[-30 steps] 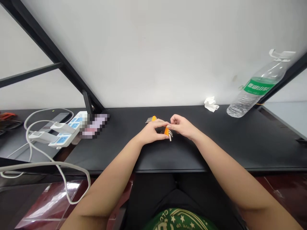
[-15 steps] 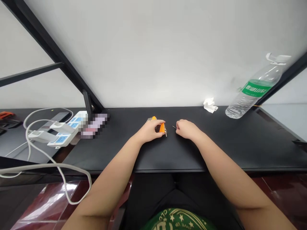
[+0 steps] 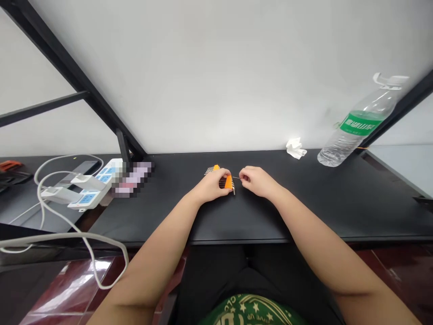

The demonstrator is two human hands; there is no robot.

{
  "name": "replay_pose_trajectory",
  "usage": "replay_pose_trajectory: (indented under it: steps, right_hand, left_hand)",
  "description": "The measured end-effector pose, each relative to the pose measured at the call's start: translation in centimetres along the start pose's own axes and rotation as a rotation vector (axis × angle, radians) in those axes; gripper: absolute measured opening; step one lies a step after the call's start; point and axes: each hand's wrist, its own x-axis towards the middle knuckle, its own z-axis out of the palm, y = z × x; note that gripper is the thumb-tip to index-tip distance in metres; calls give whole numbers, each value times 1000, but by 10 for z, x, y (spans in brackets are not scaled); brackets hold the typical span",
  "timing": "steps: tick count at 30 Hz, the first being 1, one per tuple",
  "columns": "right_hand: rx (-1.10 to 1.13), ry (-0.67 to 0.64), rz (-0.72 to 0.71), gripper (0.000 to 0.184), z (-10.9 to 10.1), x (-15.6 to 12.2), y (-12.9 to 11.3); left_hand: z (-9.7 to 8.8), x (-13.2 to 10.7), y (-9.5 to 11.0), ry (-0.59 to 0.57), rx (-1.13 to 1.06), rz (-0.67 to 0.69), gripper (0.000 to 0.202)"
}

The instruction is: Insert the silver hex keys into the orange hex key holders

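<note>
Left hand (image 3: 211,186): rests on the counter (image 3: 304,207), its grip closed around a hex key set (image 3: 228,181) in an orange holder, with the fingers over the top and the thumb underneath.
Right hand (image 3: 255,180): just beside the left, with the grip pressed together on the tip of 1 thin key (image 3: 236,177), pinched between thumb and forefinger.
Hex key set: midway along the counter, nearer the back edge than the front. Steel ends stick out of the holder on both sides.
Thin key: spans the short gap between the 2 hands, its far end at the holder. Whether it is seated in a slot is too small to tell.
Handling: the set looks small, stiff and fairly light. The steel is likely slick, and the thinnest key could slip or bend under a hard pinch.
Where to hold: the plastic holder gives the surest hold, and a single key is best taken close to its bend.
Around: a tissue (image 3: 295,148) and a tilted bottle (image 3: 355,128) lie toward the back right corner. A power strip (image 3: 91,189) and a cable (image 3: 77,234) lie off the left edge.
</note>
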Motion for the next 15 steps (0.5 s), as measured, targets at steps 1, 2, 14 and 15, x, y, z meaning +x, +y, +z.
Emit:
replay_pose_trajectory:
  steps: [1, 2, 14, 15]
  right_hand:
    - [3, 2, -6, 15, 0, 0, 0]
    - [4, 3, -11, 15, 1, 0, 0]
    - [40, 74, -135, 21, -1, 0, 0]
    - [78, 84, -150, 21, 0, 0, -1]
  left_hand:
    - [0, 0, 0, -1, 1, 0, 45]
    - [0, 0, 0, -3, 3, 1, 44]
    - [-2, -1, 8, -27, 4, 15, 42]
    - [-2, -1, 10, -26, -1, 25, 42]
